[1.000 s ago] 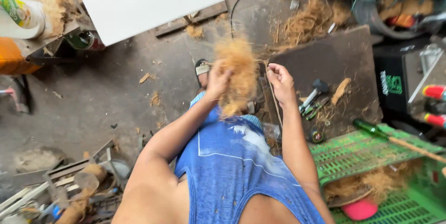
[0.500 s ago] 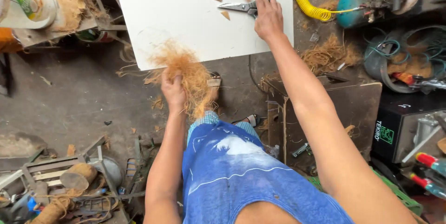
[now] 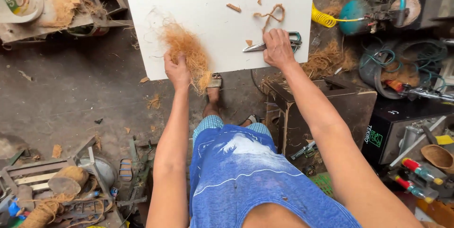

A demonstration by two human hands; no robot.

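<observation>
My left hand (image 3: 177,71) grips a tuft of orange-brown coconut fibre (image 3: 187,51) held against the near edge of a white board (image 3: 208,1). My right hand (image 3: 278,48) is closed on the handles of metal scissors (image 3: 265,45) with green grips; the blades point left on the board. A twisted bit of fibre cord (image 3: 270,13) and small brown scraps (image 3: 233,7) lie on the board beyond the scissors.
A dark wooden box (image 3: 326,110) stands under my right arm. A teal tool with a yellow coiled hose (image 3: 359,10) sits at upper right, a black case (image 3: 397,124) and red-handled tools (image 3: 416,171) at right. Metal clutter and twine (image 3: 56,185) fill the lower left.
My right hand drew the scissors back from the far part of the board toward its near edge. My left hand lifted the fibre tuft onto the board's edge. The view shifted upward.
</observation>
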